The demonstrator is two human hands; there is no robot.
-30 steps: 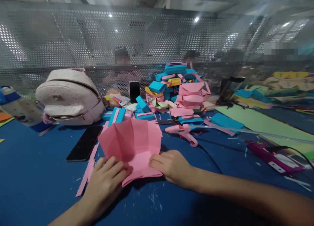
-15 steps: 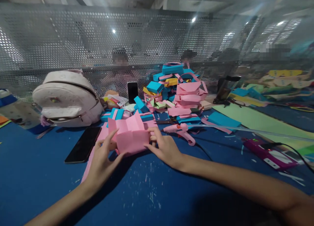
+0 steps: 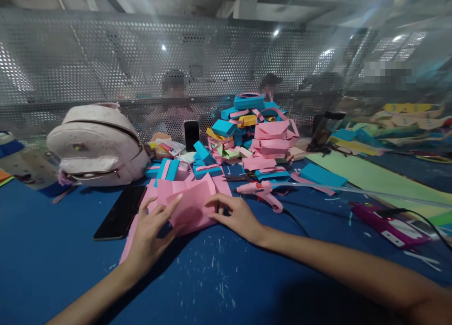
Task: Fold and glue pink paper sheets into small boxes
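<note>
A piece of folded pink paper (image 3: 192, 205) is held partly upright near the middle of the desk (image 3: 197, 287), with its panels standing up at the back and on the right. Its right edge is pinched by the right hand (image 3: 213, 209), between the thumb and the bent fingers. The left hand (image 3: 179, 213) is set at the other side with its fingers spread; whether anything is gripped between its thumb and fingers cannot be told, since part of the paper is hidden there.

The main risk is judged to be a crooked fold: if one edge is pushed harder than the other, the panels could be skewed off their creases. The thin paper could also be buckled or dented by a fingertip pressed into the middle of a panel. If the right pinch is loosened too soon, the raised panels may be sprung open.

Little room is left around the work. A pink glue gun (image 3: 261, 193) is laid just beyond the right hand; should it be hot, a knuckle could be burned, and its black cord (image 3: 296, 223) could be snagged by the forearm. On the left, loose pink strips (image 3: 129, 247) beside a black phone (image 3: 120, 213) could be dragged along by the wrist.
</note>
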